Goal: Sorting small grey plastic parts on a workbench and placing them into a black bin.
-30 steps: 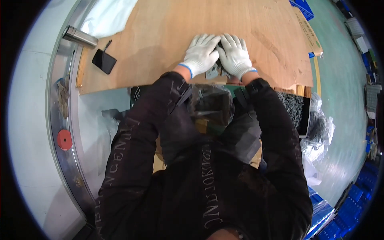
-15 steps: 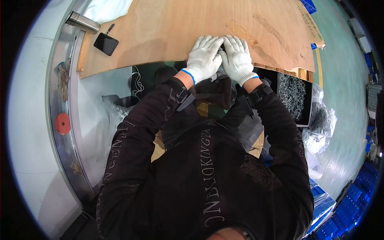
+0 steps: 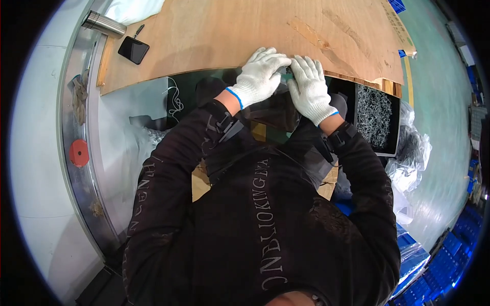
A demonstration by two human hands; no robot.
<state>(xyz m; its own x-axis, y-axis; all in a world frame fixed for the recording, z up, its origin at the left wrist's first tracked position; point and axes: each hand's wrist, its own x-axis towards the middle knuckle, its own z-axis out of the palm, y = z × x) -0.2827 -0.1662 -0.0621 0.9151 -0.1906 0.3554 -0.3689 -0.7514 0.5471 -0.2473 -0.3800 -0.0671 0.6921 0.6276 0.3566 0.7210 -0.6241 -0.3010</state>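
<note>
I wear white knitted gloves with blue cuffs on both hands. At the front edge of the wooden board (image 3: 219, 38), my left hand (image 3: 259, 76) rests with its palm down. Its fingers reach over the edge toward the right and its thumb is apart from the index finger. Beside it, my right hand (image 3: 310, 89) is open, with its long fingers side by side and pointing away from me at the same edge. In the narrow gap between the hands are some small greyish bits, too small to name. What lies beneath both palms is hidden.
On the board's left lie a black phone-like device (image 3: 133, 50) and a steel flask (image 3: 104, 24). A black bin (image 3: 396, 125) of small metal parts stands below the right side, next to clear plastic bags (image 3: 408, 168). A red disc (image 3: 79, 153) sits on the left ledge.
My right hand has drawn back toward me and off the board's top. The left has turned slightly, fingers swinging right. A wider gap shows between my wrists.
</note>
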